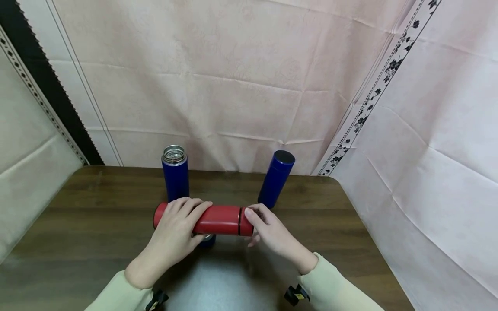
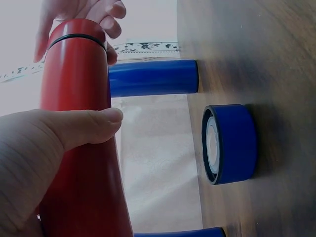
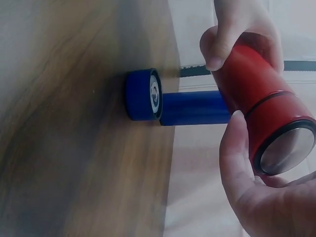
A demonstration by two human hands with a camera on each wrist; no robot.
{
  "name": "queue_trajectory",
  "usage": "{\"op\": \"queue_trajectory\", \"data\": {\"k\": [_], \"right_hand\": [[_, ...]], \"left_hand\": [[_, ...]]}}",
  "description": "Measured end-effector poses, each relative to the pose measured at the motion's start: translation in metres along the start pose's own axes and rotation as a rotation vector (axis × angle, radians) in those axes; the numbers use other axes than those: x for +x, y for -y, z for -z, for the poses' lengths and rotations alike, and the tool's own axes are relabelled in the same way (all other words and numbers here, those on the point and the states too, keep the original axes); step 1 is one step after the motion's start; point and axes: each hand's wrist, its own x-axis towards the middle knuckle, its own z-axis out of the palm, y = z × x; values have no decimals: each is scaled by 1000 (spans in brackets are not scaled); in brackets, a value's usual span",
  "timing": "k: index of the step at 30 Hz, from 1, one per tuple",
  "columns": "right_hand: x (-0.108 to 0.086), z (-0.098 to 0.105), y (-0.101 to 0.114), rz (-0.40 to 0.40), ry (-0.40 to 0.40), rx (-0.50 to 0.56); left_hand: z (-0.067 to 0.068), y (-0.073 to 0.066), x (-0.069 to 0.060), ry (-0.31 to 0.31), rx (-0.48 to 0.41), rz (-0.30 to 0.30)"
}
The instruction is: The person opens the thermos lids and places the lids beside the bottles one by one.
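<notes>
A red thermos flask is held sideways above the table, its lid end to the right. My left hand grips the body from above, with the thumb across its side in the left wrist view. At the other end, my right hand holds the red lid between thumb and fingers. A dark seam ring separates lid and body. Below the flask a blue lid rests on the table with its inner side up; the head view shows only part of it.
Behind the left hand stands an uncapped blue flask, its steel mouth showing. A capped blue flask stands at the back right. The wooden table ends at pale cloth hangings behind and on both sides.
</notes>
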Motion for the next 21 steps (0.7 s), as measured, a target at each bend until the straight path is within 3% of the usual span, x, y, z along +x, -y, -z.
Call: {"op": "queue_trajectory", "data": {"k": [9,21], "right_hand": [[0,1,-5,11,-11,-90],[-3,4,-12,215,-8,-291]], "left_hand": [[-3,1,0,-6,1,2],[-3,2,2,39,0,20]]}}
